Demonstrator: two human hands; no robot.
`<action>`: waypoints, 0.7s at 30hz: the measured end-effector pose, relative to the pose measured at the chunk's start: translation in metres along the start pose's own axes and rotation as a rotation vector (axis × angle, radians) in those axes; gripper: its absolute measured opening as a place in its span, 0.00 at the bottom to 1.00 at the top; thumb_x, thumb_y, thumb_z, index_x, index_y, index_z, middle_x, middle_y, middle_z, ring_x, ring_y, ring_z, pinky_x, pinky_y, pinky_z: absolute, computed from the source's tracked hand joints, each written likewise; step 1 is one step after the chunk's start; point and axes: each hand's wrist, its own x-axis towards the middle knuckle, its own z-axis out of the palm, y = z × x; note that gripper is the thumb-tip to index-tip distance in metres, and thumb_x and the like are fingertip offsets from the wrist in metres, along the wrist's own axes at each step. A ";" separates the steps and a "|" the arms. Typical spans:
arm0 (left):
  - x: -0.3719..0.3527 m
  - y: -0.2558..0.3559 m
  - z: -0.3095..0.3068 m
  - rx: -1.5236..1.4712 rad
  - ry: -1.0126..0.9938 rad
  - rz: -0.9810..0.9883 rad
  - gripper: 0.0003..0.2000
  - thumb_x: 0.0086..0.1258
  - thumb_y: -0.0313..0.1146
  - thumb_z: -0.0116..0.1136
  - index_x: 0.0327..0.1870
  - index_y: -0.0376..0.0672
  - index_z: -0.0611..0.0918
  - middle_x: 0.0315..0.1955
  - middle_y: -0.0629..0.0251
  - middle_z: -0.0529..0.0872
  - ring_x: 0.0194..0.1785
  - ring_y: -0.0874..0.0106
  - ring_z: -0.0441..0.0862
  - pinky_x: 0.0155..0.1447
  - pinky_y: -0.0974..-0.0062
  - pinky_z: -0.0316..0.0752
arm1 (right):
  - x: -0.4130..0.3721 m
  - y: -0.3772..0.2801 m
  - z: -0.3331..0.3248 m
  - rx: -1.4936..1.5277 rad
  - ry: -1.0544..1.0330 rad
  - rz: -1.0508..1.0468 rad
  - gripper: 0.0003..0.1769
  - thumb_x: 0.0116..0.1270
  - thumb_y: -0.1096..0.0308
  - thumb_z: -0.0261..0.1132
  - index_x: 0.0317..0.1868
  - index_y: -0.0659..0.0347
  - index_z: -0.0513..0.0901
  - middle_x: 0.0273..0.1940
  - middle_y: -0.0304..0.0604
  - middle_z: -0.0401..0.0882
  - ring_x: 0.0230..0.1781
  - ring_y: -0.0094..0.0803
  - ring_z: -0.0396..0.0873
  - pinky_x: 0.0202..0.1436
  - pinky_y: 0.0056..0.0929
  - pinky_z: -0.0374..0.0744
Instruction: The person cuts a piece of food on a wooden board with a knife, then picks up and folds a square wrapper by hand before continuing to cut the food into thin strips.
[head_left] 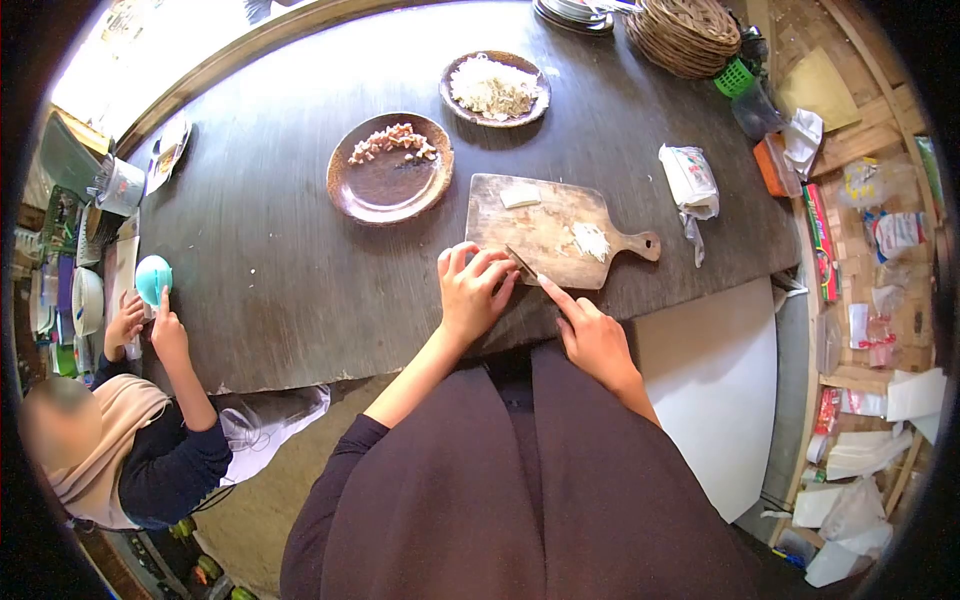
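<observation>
While plate sits at ten o'clock from board, right hand closed round knife; left hand half-curled, hold unclear.

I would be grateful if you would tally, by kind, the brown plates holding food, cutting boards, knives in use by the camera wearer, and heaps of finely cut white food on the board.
Brown plates holding food: 2
Cutting board: 1
Knife: 1
Heap of cut white food: 1
Total: 5
</observation>
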 end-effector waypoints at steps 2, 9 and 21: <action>0.001 0.000 0.000 -0.002 0.008 0.002 0.07 0.61 0.36 0.74 0.40 0.54 0.90 0.45 0.78 0.90 0.55 0.64 0.78 0.65 0.58 0.66 | 0.000 -0.001 -0.002 0.021 -0.021 0.035 0.40 0.73 0.70 0.63 0.81 0.30 0.64 0.38 0.53 0.79 0.35 0.57 0.84 0.41 0.53 0.83; 0.001 0.002 -0.002 0.001 0.010 -0.001 0.07 0.62 0.37 0.74 0.40 0.54 0.90 0.45 0.79 0.89 0.56 0.63 0.78 0.66 0.58 0.65 | -0.004 0.000 0.004 0.015 0.018 -0.003 0.38 0.76 0.67 0.61 0.82 0.29 0.62 0.38 0.53 0.80 0.34 0.55 0.85 0.40 0.51 0.84; 0.001 0.001 0.000 0.005 0.019 -0.006 0.06 0.63 0.35 0.73 0.40 0.54 0.90 0.44 0.78 0.89 0.56 0.63 0.78 0.66 0.59 0.64 | -0.004 0.002 0.003 0.032 -0.015 0.021 0.38 0.75 0.68 0.62 0.81 0.31 0.64 0.38 0.52 0.79 0.35 0.56 0.83 0.40 0.52 0.83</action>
